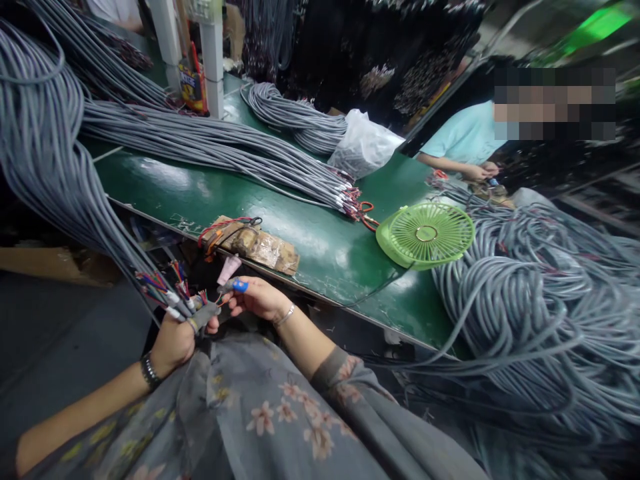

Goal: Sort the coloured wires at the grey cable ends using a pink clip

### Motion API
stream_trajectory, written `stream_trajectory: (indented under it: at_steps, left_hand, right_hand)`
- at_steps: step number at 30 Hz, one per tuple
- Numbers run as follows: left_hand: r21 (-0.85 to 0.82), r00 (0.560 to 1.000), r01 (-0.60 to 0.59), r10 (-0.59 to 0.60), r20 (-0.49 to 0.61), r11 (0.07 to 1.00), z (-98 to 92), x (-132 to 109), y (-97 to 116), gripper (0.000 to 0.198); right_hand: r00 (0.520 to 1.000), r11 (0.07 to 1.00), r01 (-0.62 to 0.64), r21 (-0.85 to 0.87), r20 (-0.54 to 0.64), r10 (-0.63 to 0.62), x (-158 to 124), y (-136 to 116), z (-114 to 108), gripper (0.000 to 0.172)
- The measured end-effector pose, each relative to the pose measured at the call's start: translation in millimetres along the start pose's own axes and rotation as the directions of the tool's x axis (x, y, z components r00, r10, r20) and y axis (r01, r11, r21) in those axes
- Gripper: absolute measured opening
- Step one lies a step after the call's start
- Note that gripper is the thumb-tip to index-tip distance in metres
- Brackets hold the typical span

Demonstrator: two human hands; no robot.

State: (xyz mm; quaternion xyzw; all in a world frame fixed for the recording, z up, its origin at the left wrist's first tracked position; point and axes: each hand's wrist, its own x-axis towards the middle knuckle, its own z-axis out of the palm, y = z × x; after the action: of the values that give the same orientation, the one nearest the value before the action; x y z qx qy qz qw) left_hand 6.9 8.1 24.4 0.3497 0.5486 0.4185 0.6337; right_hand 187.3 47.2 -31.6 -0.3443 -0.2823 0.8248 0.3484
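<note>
My left hand [175, 341] is closed around the ends of several grey cables [173, 300], low in front of my lap. Thin coloured wires [150, 283] fan out from the stripped cable ends. Grey wrapping covers part of that hand's fingers. Close beside it, my right hand [257, 299] pinches thin wires at one cable end, a blue covering [241, 285] around one fingertip. The exact wire between the fingertips is too small to make out. A pale pink piece [229, 269] shows just beyond my fingers.
A cardboard strip [273, 252] with red and black leads lies along the edge of the green table [320, 243]. Behind it stretches a long cable bundle [225, 143]. A green fan [425, 233] stands right, near heaped cables [525, 300]. Another person [465, 137] sits beyond.
</note>
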Motion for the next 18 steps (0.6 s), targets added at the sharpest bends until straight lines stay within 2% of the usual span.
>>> stream_trajectory:
  at_steps: [2,5,11,14,18]
  left_hand:
    - [-0.027,1.0,-0.005,0.004,-0.012,1.0,-0.6,-2,2,0.04]
    - [-0.046,1.0,-0.016,0.016,0.004,0.999,-1.2,-3,4,0.037]
    - [-0.132,1.0,-0.018,0.016,-0.012,0.991,3.0,7,6,0.037]
    - [-0.15,1.0,0.017,-0.021,-0.023,0.988,4.7,12,8,0.035]
    - [-0.147,0.999,0.02,-0.024,-0.024,0.989,5.3,14,8,0.035]
  right_hand:
    - [0.998,0.999,-0.003,0.036,-0.065,0.005,-3,-2,-3,0.044]
    - [0.988,0.998,0.019,0.058,-0.157,-0.009,1,-7,0,0.052]
    - [0.987,0.995,0.096,-0.018,-0.125,-0.098,16,-17,19,0.057]
    - [0.971,0.985,0.17,-0.01,-0.167,-0.169,18,-15,24,0.056]
    - [0.955,0.981,0.193,0.033,-0.235,-0.18,16,-10,26,0.054]
